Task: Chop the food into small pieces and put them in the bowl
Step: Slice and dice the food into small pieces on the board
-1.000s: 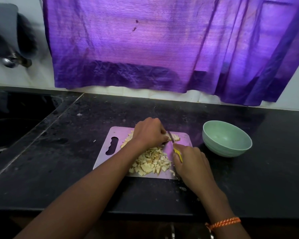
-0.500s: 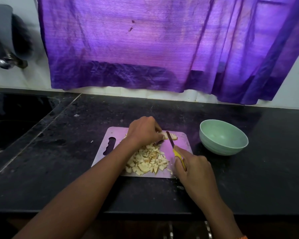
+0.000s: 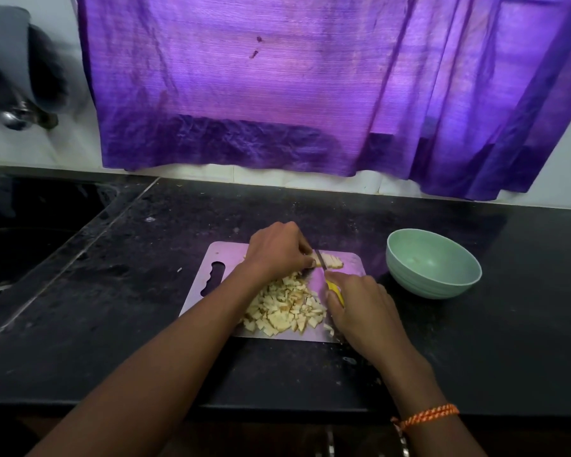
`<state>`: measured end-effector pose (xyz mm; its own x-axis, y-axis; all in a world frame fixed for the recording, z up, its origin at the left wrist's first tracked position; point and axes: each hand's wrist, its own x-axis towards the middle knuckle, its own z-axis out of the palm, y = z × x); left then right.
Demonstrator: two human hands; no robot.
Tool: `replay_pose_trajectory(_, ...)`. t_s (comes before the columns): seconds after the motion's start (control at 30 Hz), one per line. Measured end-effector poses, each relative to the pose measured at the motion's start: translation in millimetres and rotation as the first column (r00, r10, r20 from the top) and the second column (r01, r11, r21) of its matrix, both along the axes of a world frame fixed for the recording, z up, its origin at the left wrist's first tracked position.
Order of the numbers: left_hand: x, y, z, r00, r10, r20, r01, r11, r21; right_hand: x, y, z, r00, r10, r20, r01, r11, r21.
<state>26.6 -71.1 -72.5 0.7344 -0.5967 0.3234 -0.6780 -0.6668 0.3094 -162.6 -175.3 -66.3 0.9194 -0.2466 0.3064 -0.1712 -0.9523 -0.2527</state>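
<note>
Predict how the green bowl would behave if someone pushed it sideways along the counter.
The bowl would probably slide rather than tip: it looks wide and low. It seems light, since it appears empty. The dark counter looks smooth, so little would slow it.

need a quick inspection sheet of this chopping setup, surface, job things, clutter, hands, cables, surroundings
surface: black countertop, speckled with crumbs.
job's things: pale cutting board holds a pile of chopped pieces and an uncut strip at its far edge; green bowl stands right of the board; no pieces seen inside.
clutter: nothing seen beyond crumbs.
grippers: left hand holds the strip down; right hand has its grip on the yellow-handled knife, blade at the strip.
cables: nothing seen.
surroundings: purple curtain behind; dark sink at left.
</note>
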Motion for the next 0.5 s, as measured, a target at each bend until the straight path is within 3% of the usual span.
replay_pose_trajectory(0.5, -5.1, -3.1, -1.8, 0.992, 0.062, 0.112, -0.066, 0.997, 0.031, -32.7, -0.3, -13.3, 0.999, -0.036, 0.026, 0.034, 0.999, 0.042)
